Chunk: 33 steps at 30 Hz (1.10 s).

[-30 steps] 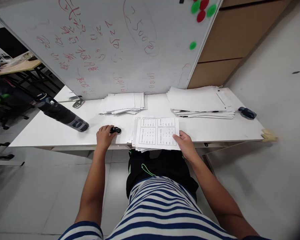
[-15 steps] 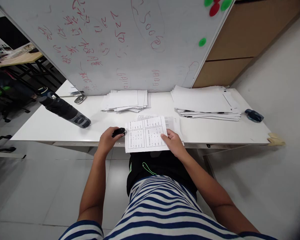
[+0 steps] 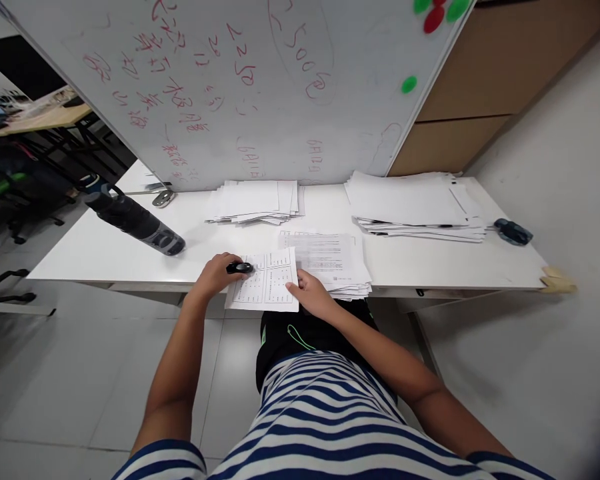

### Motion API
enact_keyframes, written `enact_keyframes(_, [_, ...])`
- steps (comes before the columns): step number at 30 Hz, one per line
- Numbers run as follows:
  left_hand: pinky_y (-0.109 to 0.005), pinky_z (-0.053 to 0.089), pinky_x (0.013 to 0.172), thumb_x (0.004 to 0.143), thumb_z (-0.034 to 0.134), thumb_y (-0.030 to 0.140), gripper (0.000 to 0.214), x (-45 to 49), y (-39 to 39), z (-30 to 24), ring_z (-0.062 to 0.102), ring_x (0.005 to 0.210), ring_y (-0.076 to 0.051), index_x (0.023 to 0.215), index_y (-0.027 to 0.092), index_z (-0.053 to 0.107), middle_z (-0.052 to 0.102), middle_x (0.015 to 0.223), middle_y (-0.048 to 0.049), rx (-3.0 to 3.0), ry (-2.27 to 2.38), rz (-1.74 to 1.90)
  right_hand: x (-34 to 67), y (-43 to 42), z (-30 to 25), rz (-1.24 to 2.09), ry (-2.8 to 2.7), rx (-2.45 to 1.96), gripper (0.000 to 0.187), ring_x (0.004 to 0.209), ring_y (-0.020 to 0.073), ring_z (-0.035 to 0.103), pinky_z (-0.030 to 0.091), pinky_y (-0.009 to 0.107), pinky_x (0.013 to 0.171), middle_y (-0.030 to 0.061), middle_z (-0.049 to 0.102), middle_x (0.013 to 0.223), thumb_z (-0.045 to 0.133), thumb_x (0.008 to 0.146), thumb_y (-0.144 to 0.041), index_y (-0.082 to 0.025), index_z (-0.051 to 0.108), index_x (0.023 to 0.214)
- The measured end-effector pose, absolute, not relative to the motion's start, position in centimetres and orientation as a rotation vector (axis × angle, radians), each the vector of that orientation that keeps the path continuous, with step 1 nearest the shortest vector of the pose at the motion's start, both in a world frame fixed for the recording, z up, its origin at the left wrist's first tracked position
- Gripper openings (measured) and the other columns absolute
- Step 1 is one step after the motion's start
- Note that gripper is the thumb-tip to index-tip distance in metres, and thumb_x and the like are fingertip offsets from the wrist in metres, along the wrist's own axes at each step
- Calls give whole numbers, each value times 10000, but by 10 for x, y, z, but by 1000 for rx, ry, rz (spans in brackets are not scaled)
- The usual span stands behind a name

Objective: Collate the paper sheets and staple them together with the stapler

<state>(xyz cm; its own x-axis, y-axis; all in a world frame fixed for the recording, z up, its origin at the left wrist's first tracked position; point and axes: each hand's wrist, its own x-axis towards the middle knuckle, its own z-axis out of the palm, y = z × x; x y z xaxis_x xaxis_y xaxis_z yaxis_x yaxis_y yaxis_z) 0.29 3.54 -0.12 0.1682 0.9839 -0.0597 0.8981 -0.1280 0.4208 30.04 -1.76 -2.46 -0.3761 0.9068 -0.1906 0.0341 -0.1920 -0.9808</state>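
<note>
Head view: your left hand [image 3: 217, 274] grips a black tool [image 3: 240, 267] at the printed sheet [image 3: 273, 290], by the desk's [image 3: 125, 264] front edge; your right hand [image 3: 313, 294] pinches the other side, probably to steady it.

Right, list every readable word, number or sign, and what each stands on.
"2250": in red on the whiteboard.
"500": same whiteboard.
"6月11日": same whiteboard.
"6月12日": same whiteboard.
Other whiteboard handwriting: too unclear to read.
Printed sheet in the right hand: too small.
Printed pages beside it: too small.
</note>
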Motion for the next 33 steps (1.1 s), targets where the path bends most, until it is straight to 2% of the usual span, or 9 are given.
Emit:
enact_keyframes(4, [-409,480,924,690,744,567,508,0,37,14,575,1153,-324,1110,284,697,662,1202,-89,1980,1744,263,296,-22,-20,1671,-1404,-1136,405,957,227,698,553,408,840,72,725,1092,595,906,-404,-236,575,1274])
enact_keyframes(8, [-382,481,946,885,475,642,527,14,45,23,582,1173,-280,1216,269,643,634,1288,-74,1904,1770,491,295,-23,-13,1668,-1414,-1138,417,921,222,699,558,396,816,64,728,1042,586,915,-415,-242,561,1293])
enact_keyframes(13, [-554,347,1067,972,278,593,565,44,69,6,520,1245,-340,1125,211,666,651,1254,-140,1954,2090,529,294,-23,-11,1646,-1449,-1150,438,884,229,701,564,407,791,61,726,1016,573,920,-408,-257,543,1331])
enact_keyframes(16, [-660,213,1102,972,281,580,556,57,75,-9,406,1352,-392,1147,207,654,605,1332,-170,1920,2196,443,295,-22,-11,1636,-1454,-1159,454,863,230,700,561,411,793,52,732,981,575,918,-398,-269,533,1352])
enact_keyframes(19, [-678,184,1101,965,316,561,542,64,74,-21,291,1427,-416,1198,187,631,548,1400,-194,1967,2233,409,295,-22,-11,1634,-1470,-1180,450,830,230,698,559,423,795,40,733,920,559,924,-390,-275,531,1358])
enact_keyframes(22, [-666,147,1121,973,320,503,513,67,71,-29,211,1468,-405,1231,171,613,499,1448,-197,2089,2251,398,295,-25,-9,1643,-1460,-1185,449,791,226,694,563,414,762,33,732,885,566,916,-386,-278,538,1351])
enact_keyframes(25, [-663,161,1117,967,346,498,500,68,71,-27,221,1464,-412,1217,161,620,514,1429,-206,2097,2238,390,296,-28,-7,1701,-1433,-1164,486,673,208,676,563,376,639,30,728,837,567,912,-402,-279,511,1379])
enact_keyframes(28, [-584,313,1072,943,398,554,507,64,71,-18,393,1371,-389,1199,179,626,593,1341,-186,1961,2170,543,296,-30,-8,1736,-1414,-1155,468,589,190,648,545,347,559,27,728,812,571,905,-410,-267,548,1350])
enact_keyframes(33, [-346,463,926,996,252,513,502,47,53,-6,604,1118,-220,1114,211,636,677,1182,-87,1781,1934,1178,294,-22,-11,1591,-1435,-1161,260,752,221,682,553,355,705,18,735,785,595,870,-352,-234,726,1061])
